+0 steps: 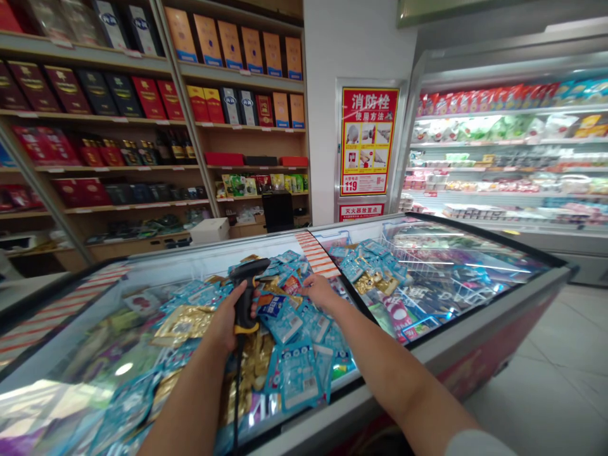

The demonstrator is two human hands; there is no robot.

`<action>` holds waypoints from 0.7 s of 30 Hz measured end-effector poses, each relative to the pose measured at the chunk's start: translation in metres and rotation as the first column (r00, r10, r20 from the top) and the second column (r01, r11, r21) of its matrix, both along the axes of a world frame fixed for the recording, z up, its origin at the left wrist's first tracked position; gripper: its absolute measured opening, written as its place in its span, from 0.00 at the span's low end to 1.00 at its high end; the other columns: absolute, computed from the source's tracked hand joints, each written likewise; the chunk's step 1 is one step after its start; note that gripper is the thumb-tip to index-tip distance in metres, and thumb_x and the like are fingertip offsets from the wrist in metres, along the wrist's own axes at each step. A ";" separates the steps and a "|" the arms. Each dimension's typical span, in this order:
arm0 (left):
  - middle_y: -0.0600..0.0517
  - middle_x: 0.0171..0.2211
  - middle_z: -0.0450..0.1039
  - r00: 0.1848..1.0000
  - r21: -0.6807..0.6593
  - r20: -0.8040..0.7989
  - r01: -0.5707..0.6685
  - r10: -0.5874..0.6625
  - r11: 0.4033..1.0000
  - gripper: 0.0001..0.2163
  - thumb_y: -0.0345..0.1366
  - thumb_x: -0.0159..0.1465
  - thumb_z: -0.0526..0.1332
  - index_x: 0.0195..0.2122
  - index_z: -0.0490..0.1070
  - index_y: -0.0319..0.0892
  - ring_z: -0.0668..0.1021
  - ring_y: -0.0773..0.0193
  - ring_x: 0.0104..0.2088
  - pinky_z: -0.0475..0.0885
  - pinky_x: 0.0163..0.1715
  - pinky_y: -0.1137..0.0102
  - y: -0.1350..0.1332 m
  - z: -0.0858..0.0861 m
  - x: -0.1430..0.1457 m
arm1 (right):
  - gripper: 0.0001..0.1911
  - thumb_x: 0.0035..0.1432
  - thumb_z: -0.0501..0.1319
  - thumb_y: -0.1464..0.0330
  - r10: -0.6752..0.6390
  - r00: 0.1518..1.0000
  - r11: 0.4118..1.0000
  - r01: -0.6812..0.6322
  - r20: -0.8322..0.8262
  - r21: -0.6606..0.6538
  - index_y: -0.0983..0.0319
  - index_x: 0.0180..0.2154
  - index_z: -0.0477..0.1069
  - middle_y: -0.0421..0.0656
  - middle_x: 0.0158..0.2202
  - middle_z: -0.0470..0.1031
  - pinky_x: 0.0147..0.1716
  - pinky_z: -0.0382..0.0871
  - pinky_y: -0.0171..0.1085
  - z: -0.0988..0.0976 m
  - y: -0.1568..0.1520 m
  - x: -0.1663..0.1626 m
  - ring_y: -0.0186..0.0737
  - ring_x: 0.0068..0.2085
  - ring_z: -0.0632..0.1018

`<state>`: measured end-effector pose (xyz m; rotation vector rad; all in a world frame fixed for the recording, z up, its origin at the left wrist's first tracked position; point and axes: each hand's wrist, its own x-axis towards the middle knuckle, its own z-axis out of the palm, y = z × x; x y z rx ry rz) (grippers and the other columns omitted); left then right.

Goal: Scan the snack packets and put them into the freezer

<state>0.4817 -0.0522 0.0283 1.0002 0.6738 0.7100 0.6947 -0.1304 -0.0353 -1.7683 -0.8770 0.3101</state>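
My left hand (232, 313) is wrapped round the grip of a black and yellow barcode scanner (245, 297), its cord hanging down toward me. Past it, my right hand (317, 290) reaches over the pile of packets, fingers drawn together at a small red packet (292, 285); whether they grip it I cannot make out. Blue packets (299, 373) and gold foil packets (185, 324) lie heaped in the chest freezer (156, 263). A dark blue packet (270, 306) rests between my hands.
A sliding glass lid with a striped edge (317, 253) covers the freezer's right part, where wire baskets (427, 263) show. Behind stand shelves of boxed goods (232, 104) and a red sign (365, 142). An open chiller (503, 158) is at right, above a tiled floor (551, 361).
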 end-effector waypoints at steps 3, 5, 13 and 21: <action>0.53 0.19 0.71 1.000 -0.002 0.020 -0.022 0.022 1.000 0.10 0.40 0.64 0.61 0.34 0.74 0.38 0.69 0.71 0.14 0.64 0.13 0.78 0.000 -0.001 0.001 | 0.05 0.49 0.66 0.69 -0.049 0.997 0.991 0.055 -0.052 0.124 0.60 0.30 0.71 0.36 0.27 0.74 0.29 0.66 0.33 0.007 -0.009 0.013 0.35 0.26 0.73; 0.53 0.20 0.71 1.000 0.001 0.016 -0.024 0.024 1.000 0.10 0.40 0.64 0.61 0.35 0.74 0.38 0.69 0.71 0.14 0.64 0.13 0.78 0.000 -0.003 0.002 | 0.05 0.54 0.62 0.67 -0.040 0.998 0.980 0.048 -0.045 0.193 0.59 0.34 0.71 0.35 0.24 0.73 0.28 0.66 0.34 0.013 -0.016 0.019 0.35 0.23 0.73; 0.52 0.19 0.72 1.000 0.021 -0.010 0.029 -0.029 0.999 0.11 0.42 0.61 0.63 0.33 0.74 0.38 0.69 0.70 0.14 0.63 0.12 0.77 0.001 -0.007 0.002 | 0.09 0.49 0.58 0.78 0.017 0.928 0.982 -0.085 0.373 0.167 0.59 0.29 0.73 0.41 0.39 0.79 0.48 0.69 0.38 0.019 -0.026 0.018 0.40 0.44 0.78; 0.52 0.17 0.69 0.994 0.064 -0.067 0.091 -0.087 0.994 0.13 0.44 0.60 0.65 0.30 0.73 0.38 0.69 0.70 0.14 0.64 0.13 0.77 -0.001 -0.008 0.002 | 0.05 0.53 0.63 0.75 -0.024 0.958 0.997 0.000 0.285 0.082 0.61 0.32 0.75 0.43 0.40 0.78 0.52 0.68 0.39 0.011 -0.022 0.019 0.40 0.45 0.77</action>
